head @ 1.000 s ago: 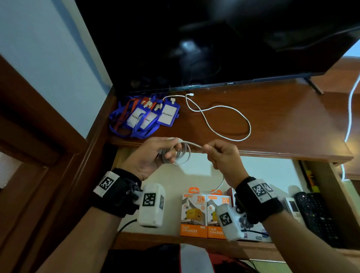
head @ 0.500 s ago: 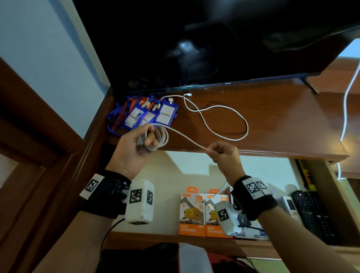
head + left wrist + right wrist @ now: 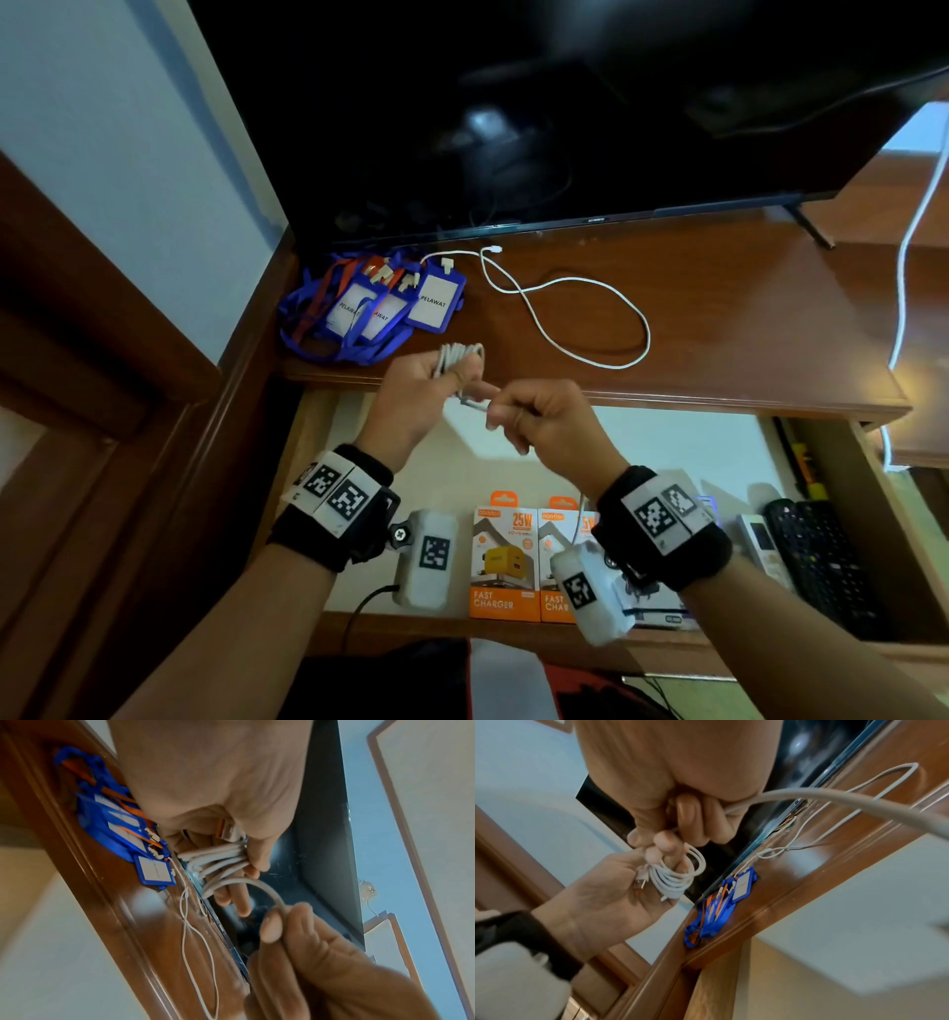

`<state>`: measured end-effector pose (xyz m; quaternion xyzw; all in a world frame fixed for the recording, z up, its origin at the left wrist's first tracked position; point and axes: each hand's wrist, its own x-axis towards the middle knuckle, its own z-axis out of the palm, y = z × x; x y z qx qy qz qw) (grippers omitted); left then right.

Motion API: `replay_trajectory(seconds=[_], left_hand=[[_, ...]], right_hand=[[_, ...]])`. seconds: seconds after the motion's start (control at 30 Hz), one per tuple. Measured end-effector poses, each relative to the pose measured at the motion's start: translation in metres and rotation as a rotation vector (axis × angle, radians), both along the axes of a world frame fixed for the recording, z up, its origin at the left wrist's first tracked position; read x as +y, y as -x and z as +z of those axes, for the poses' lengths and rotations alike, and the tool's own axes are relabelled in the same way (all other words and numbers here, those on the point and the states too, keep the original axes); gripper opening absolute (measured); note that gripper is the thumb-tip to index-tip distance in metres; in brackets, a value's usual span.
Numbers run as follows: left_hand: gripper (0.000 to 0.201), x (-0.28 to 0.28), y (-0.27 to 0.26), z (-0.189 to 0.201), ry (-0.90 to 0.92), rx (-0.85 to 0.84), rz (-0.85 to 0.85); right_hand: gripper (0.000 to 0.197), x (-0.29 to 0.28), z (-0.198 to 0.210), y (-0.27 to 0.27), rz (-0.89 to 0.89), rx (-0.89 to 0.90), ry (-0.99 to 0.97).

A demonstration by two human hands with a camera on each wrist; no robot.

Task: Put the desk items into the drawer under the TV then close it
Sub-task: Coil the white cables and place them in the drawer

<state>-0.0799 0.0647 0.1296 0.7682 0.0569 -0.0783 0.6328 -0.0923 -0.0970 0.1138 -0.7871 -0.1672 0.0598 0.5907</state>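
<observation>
A white charging cable is wound in a coil (image 3: 460, 356) around the fingers of my left hand (image 3: 426, 395), which grips it just above the desk's front edge. My right hand (image 3: 539, 421) pinches the cable's free length close beside the coil; that length hangs down past my right wrist toward the open drawer (image 3: 667, 447). The left wrist view shows the coil (image 3: 218, 858) and a USB plug under my thumb. In the right wrist view, the free length (image 3: 834, 797) runs off to the right. A second white cable (image 3: 565, 308) and blue badge lanyards (image 3: 380, 308) lie on the desk.
The TV (image 3: 513, 128) stands at the back of the wooden desk (image 3: 744, 318). In the drawer lie two orange charger boxes (image 3: 506, 560), a white remote (image 3: 760, 545) and a black remote (image 3: 821, 565). Another white cord (image 3: 909, 246) hangs at the right.
My left hand swung back from the upper left toward my right hand. The stretch of cable between the hands shortened and the coil gained a turn.
</observation>
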Motion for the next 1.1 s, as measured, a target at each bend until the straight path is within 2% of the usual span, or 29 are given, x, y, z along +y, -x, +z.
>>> replay_trajectory(seconds=[0.07,0.2,0.37,0.43,0.57,0.63,0.77,0.9,1.03,1.1], left_hand=[[0.027,-0.006,0.003,-0.002,-0.004,0.013,-0.066],[0.034,-0.011,0.008,0.003,0.198,0.057,-0.156],[0.029,-0.004,0.007,0.007,0.135,0.101,-0.308],[0.029,0.002,0.005,0.009,0.229,0.109,-0.265],[0.028,0.019,-0.002,0.015,0.504,0.110,-0.070],[0.026,0.023,-0.003,0.016,0.547,0.101,-0.039],[0.019,0.017,-0.001,0.014,0.545,0.055,0.001],[0.024,0.004,0.003,0.012,0.415,-0.014,0.062],[0.026,-0.001,0.006,0.010,0.332,-0.034,0.032],[0.026,-0.002,0.007,0.007,0.350,-0.023,0.025]], right_hand=[[0.019,-0.003,0.004,-0.005,-0.070,-0.036,-0.061],[0.014,-0.010,0.002,-0.013,-0.252,-0.080,-0.108],[0.016,-0.016,-0.014,-0.009,-0.258,-0.065,-0.125],[0.018,-0.020,-0.028,-0.005,-0.287,-0.061,-0.134],[0.026,-0.030,-0.050,-0.001,-0.398,0.078,-0.209],[0.027,-0.032,-0.054,-0.001,-0.405,0.098,-0.193],[0.021,-0.023,-0.055,-0.002,-0.383,-0.018,0.018],[0.021,-0.006,-0.049,-0.003,-0.289,-0.018,0.250],[0.016,0.004,-0.037,0.000,-0.232,0.109,0.111],[0.010,0.006,-0.031,0.000,-0.246,0.076,0.086]])
